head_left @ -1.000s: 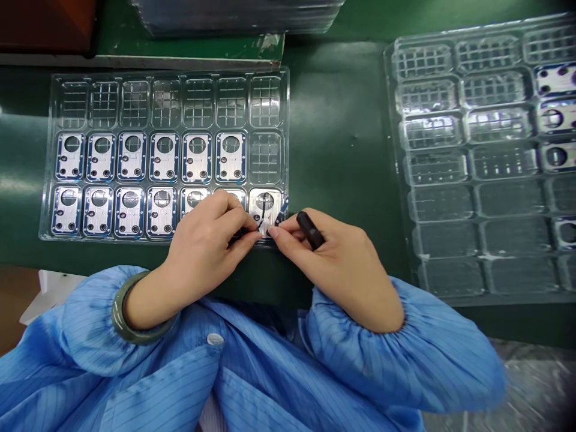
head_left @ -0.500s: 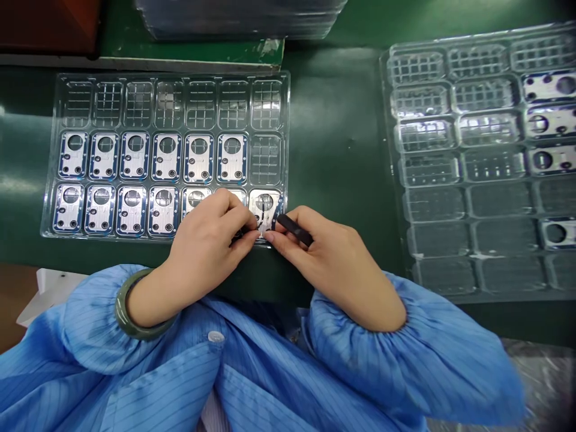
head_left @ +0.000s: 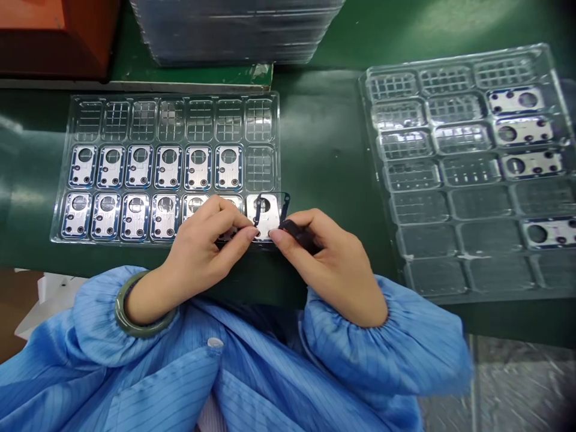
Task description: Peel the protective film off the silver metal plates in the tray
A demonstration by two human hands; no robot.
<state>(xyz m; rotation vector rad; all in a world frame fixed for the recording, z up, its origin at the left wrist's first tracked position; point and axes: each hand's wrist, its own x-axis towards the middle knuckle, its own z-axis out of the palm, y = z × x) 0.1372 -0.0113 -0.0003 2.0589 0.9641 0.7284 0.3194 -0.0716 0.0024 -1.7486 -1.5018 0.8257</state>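
Note:
A thin dark-blue frame-shaped film (head_left: pixel 285 206) stands tilted up over a silver metal plate (head_left: pixel 269 218) in the near right pocket of a clear plastic tray (head_left: pixel 276 135). Closed in a pinch, my left hand (head_left: pixel 216 240) has its fingertips at the film's lower left corner. My right hand (head_left: pixel 330 258) is closed around a short black stick-like tool (head_left: pixel 301 236), its exact kind hidden by the fingers. The right thumb tip meets the film's lower right side. Similar silver plates with blue borders (head_left: pixel 135 216) fill most of the two nearer rows; my left hand covers some.
A second clear tray (head_left: pixel 407 246) on the right holds several plates (head_left: pixel 533 165) in its right column. At the back stand a stack of clear trays (head_left: pixel 238 30) and an orange box (head_left: pixel 54 36). A raised green board edge (head_left: pixel 189 87) runs behind the left tray.
The blue frame film has lifted and tilted away from the right-end plate, where it lay about flat before. Both hands stay close together there. The camera view has shifted slightly.

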